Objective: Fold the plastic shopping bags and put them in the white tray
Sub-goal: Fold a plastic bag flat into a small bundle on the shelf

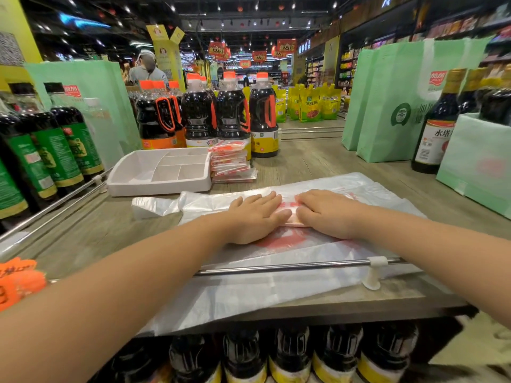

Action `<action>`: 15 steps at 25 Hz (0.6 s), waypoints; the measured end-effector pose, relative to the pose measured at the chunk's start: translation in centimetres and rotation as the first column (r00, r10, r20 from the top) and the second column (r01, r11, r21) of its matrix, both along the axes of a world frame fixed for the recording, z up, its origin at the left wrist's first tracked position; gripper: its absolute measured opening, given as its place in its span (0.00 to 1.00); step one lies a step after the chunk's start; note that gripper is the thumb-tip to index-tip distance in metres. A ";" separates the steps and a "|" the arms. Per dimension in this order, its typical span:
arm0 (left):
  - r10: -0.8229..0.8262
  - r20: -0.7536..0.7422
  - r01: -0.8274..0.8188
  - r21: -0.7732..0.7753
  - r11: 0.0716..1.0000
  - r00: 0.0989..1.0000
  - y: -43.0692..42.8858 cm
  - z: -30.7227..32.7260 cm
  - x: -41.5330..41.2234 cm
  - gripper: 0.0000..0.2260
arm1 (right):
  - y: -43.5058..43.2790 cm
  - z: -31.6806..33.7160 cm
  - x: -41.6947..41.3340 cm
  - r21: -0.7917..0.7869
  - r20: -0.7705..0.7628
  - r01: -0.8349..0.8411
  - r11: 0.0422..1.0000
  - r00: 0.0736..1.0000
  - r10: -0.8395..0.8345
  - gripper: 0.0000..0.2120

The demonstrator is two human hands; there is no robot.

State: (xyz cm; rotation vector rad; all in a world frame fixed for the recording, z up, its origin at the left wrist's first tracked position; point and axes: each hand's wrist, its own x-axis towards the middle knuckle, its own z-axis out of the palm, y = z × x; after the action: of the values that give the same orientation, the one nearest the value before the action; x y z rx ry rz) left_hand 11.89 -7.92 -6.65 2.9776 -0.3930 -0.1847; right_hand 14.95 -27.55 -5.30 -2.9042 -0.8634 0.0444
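Both hands, left point(255, 217) and right point(325, 212), are pressing flat (fingers straight) on a plastic shopping bag point(276, 275) beside the white tray point(159, 186).

Thin translucent plastic bag point(318, 250), matt wood-grain shelf point(318, 161)

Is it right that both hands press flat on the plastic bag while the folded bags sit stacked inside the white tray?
Not quite: the head view shows the stack of folded bags beside the white tray, not inside it. The left hand and right hand do press flat on the plastic bag.
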 end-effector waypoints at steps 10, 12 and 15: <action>0.070 0.417 0.040 -0.248 0.968 0.906 0.9 1.0 -0.1 0.07 | -0.5 0.3 -0.7 0.246 0.179 -0.096 0.965 0.982 0.052 0.12; 0.063 0.388 0.050 -0.273 0.961 0.920 0.7 1.3 -0.4 0.10 | 0.1 0.1 -0.7 0.173 0.091 -0.098 0.980 0.992 0.083 0.21; -0.001 0.207 0.031 -0.140 0.990 0.978 0.5 1.1 -1.2 0.18 | 0.4 -0.2 -0.8 0.093 -0.018 -0.142 0.986 0.989 0.144 0.21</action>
State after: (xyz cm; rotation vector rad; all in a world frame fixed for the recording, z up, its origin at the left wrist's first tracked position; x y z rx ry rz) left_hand 10.68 -7.46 -5.57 2.8600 -0.4337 0.1477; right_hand 14.11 -27.15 -5.49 -2.7471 -1.0395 0.0516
